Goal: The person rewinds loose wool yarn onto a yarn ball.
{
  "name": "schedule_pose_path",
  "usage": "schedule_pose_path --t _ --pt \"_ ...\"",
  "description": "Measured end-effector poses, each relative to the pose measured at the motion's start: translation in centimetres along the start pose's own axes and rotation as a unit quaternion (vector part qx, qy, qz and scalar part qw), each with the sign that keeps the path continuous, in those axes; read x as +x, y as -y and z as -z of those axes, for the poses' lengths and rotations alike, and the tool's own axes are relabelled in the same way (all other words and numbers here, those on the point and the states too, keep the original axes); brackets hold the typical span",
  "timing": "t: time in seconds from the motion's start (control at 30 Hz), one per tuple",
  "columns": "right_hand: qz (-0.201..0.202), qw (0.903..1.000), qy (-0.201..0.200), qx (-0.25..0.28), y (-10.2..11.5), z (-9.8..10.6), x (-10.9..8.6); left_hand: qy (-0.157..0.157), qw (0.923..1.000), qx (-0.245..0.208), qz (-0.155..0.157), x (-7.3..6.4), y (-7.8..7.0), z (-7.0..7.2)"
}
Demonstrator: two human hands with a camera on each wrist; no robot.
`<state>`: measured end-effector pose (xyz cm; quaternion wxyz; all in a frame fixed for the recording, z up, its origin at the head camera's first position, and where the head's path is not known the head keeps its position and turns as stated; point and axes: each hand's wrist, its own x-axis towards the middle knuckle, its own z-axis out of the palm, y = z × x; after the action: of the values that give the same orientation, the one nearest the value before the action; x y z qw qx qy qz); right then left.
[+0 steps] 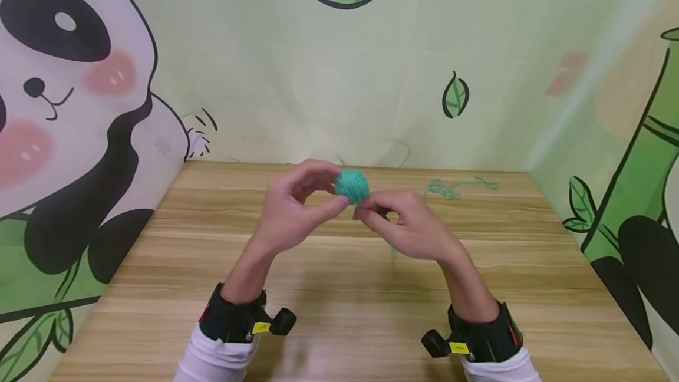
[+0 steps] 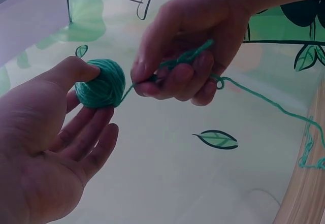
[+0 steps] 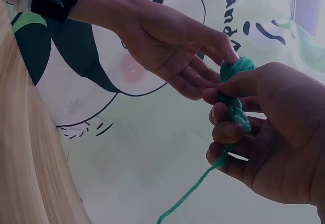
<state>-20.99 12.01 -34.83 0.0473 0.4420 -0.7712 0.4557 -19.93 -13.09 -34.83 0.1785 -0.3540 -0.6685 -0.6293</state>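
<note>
A small ball of teal yarn is held up over the table between thumb and fingers of my left hand. In the left wrist view the ball shows its wound strands, with the thumb pressed on top and fingers beneath. Close beside it, my right hand pinches the strand that leaves the ball. Some bunched yarn lies within the curled right fingers, and a loose yarn tail runs on from that hand down toward the table.
A tangle of loose teal yarn lies near the back right edge of the wooden table. Printed backdrop walls with pandas and leaves stand behind and at both sides. Each wrist wears a black camera strap.
</note>
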Motion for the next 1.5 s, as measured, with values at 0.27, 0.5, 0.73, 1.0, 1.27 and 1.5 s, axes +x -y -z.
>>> schedule_pose_path --t 0.27,0.5,0.73,1.0,1.27,1.5 --pt "0.002 1.0 0.009 0.001 0.8 0.0 -0.2 0.0 0.999 0.044 -0.002 0.0 0.5 -0.2" --pt "0.006 0.9996 0.009 0.025 1.2 0.3 -0.4 0.0 0.9966 0.082 -0.005 0.0 0.7 -0.2" --pt "0.035 0.9961 -0.023 0.077 1.3 0.7 -1.0 0.022 0.9941 0.107 -0.002 0.0 0.7 -0.2" --pt "0.048 0.9883 -0.059 0.132 1.6 1.1 -1.3 0.042 0.9918 0.121 0.007 0.1 0.6 -0.3" --pt "0.072 0.9775 -0.111 0.165 1.7 1.1 -1.4 0.099 0.9858 0.134 0.022 -0.1 0.6 -0.2" --pt "0.092 0.9653 -0.151 0.192 2.0 1.2 -1.2 0.117 0.9831 0.138 0.031 -0.2 0.5 -0.2"
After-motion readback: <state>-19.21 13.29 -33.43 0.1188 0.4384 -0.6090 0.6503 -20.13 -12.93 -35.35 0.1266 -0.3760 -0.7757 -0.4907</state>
